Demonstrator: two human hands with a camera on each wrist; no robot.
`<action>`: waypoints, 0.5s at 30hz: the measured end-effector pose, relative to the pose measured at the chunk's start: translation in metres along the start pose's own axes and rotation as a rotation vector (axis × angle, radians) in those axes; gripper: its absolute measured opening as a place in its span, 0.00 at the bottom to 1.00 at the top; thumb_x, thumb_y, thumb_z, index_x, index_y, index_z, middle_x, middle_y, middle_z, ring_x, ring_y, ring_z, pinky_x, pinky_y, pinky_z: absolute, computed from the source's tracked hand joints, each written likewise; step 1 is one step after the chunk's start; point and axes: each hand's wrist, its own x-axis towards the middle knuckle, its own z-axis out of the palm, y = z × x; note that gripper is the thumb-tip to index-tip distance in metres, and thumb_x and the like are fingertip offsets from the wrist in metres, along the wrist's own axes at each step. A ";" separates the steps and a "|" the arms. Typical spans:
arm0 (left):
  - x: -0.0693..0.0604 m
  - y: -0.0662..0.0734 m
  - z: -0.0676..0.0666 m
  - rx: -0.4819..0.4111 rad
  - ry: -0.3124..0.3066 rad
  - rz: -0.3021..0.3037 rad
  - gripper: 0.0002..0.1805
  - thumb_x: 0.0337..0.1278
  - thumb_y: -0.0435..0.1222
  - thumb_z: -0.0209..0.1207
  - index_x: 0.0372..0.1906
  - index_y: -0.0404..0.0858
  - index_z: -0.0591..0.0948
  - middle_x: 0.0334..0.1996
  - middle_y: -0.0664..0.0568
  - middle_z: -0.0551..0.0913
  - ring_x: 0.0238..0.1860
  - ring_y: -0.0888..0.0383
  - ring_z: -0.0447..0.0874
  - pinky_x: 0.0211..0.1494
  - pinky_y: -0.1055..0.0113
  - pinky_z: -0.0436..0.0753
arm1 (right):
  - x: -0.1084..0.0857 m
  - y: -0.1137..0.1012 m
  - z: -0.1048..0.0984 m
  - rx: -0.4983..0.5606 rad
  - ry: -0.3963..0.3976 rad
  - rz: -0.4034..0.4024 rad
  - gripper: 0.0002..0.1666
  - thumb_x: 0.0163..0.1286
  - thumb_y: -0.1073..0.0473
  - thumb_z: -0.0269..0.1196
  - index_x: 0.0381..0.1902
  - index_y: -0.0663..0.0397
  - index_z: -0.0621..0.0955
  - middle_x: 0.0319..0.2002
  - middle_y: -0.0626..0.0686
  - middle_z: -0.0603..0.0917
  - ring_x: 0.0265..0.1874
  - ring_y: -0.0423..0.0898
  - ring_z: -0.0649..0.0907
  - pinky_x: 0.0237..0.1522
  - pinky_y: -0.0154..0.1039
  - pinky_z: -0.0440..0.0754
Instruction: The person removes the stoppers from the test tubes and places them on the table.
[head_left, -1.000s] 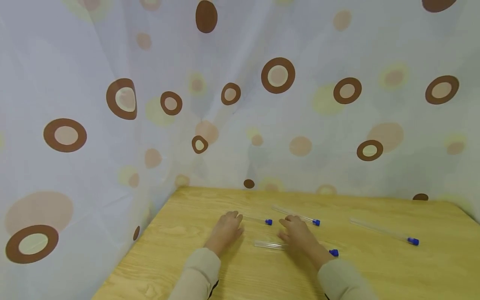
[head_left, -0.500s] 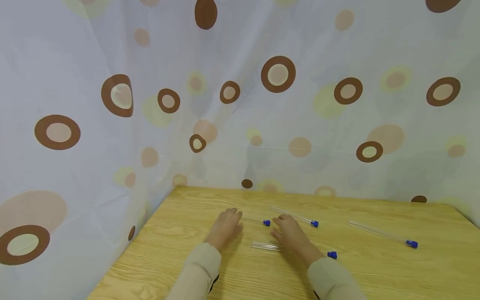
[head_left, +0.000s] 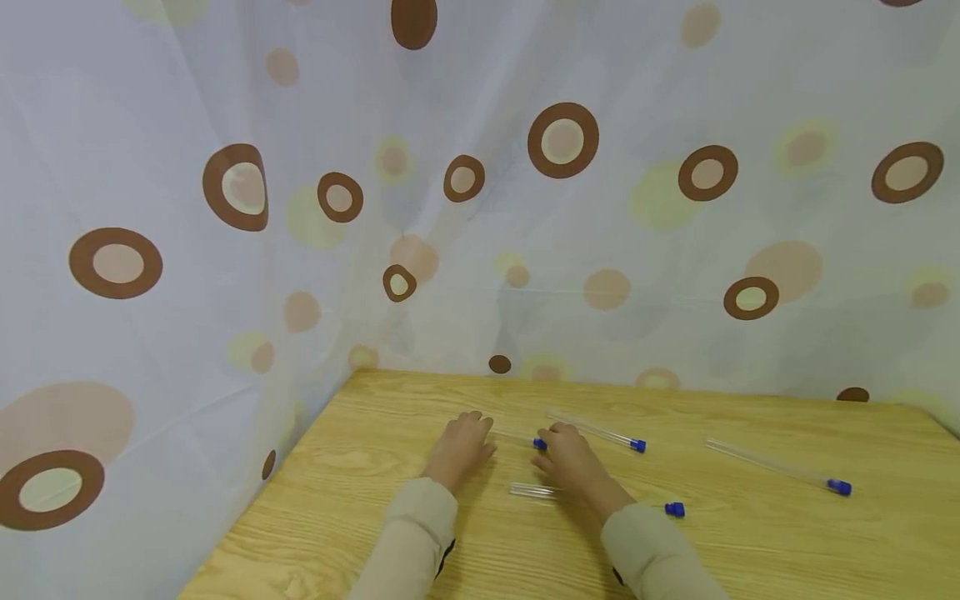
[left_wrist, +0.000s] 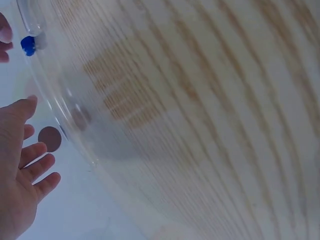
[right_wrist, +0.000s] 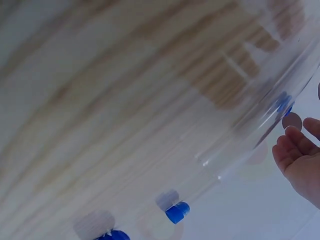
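A clear test tube (head_left: 512, 435) with a blue cap lies sideways on the wooden table, between the two hands. By its uncapped end is my left hand (head_left: 461, 448), whose fingers in the left wrist view are spread and hold nothing. My right hand (head_left: 573, 460) hovers close to the blue cap (head_left: 540, 444); whether a fingertip touches it I cannot tell. The right wrist view has the right hand's fingers (right_wrist: 290, 150) loosely bent around nothing. Partly hidden below the right forearm lies a nearer tube (head_left: 532, 491), its blue cap (head_left: 675, 509) showing to the right.
Behind the right hand another blue-capped tube (head_left: 596, 429) lies at a slant. Farther right lies one more tube (head_left: 772, 462). The table (head_left: 337, 500) meets a white curtain (head_left: 450, 333) with brown circles at its back and left edges.
My right hand has moved left, closer to the cap of the tube between the hands. My left hand has barely moved. The tubes lie as before, while the head view has shifted slightly.
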 end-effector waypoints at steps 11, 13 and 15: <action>0.008 -0.003 0.003 0.018 -0.019 -0.046 0.22 0.56 0.45 0.61 0.53 0.38 0.78 0.53 0.45 0.79 0.53 0.50 0.78 0.54 0.61 0.81 | 0.004 0.000 0.003 0.046 -0.056 0.043 0.29 0.61 0.60 0.64 0.55 0.73 0.72 0.51 0.71 0.76 0.51 0.66 0.75 0.53 0.59 0.76; 0.009 -0.003 0.003 0.021 -0.019 -0.052 0.21 0.56 0.45 0.61 0.52 0.38 0.78 0.52 0.45 0.79 0.52 0.50 0.78 0.53 0.61 0.81 | 0.005 0.001 0.001 0.054 -0.073 0.050 0.29 0.61 0.60 0.64 0.55 0.74 0.72 0.51 0.71 0.75 0.52 0.66 0.75 0.53 0.60 0.75; 0.009 -0.004 0.004 0.017 -0.025 -0.056 0.21 0.56 0.45 0.61 0.51 0.38 0.78 0.52 0.46 0.80 0.52 0.50 0.78 0.53 0.61 0.81 | 0.005 0.002 0.000 0.056 -0.086 0.051 0.28 0.61 0.61 0.63 0.55 0.74 0.72 0.51 0.71 0.75 0.52 0.67 0.74 0.54 0.60 0.75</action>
